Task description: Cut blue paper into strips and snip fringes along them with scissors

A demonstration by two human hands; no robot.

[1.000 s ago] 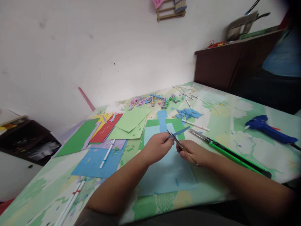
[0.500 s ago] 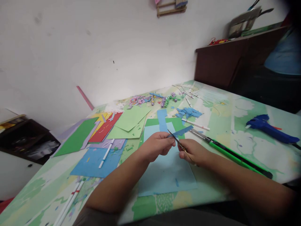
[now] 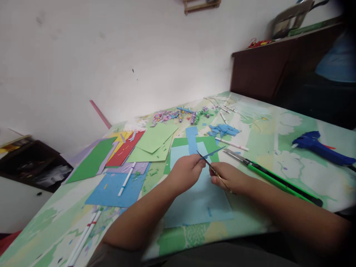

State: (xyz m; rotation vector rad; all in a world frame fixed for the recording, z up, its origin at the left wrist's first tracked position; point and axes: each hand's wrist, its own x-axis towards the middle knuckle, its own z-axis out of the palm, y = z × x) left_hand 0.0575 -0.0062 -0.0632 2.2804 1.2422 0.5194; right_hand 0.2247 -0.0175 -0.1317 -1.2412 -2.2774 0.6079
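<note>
My left hand is closed in a pinch on a narrow blue paper strip that sticks out to the right above the table. My right hand is closed on small thin scissors, whose blades reach up to the strip just beside my left fingers. Both hands hover over a light blue paper sheet lying on the table.
Coloured sheets lie left: green, red, light green, blue. A green utility knife lies right of my hands, a blue glue gun farther right. Paper scraps and pens are scattered about.
The view has tipped slightly down. My hands stay together; the blue strip has shifted a little and tilted up between the scissor blades.
</note>
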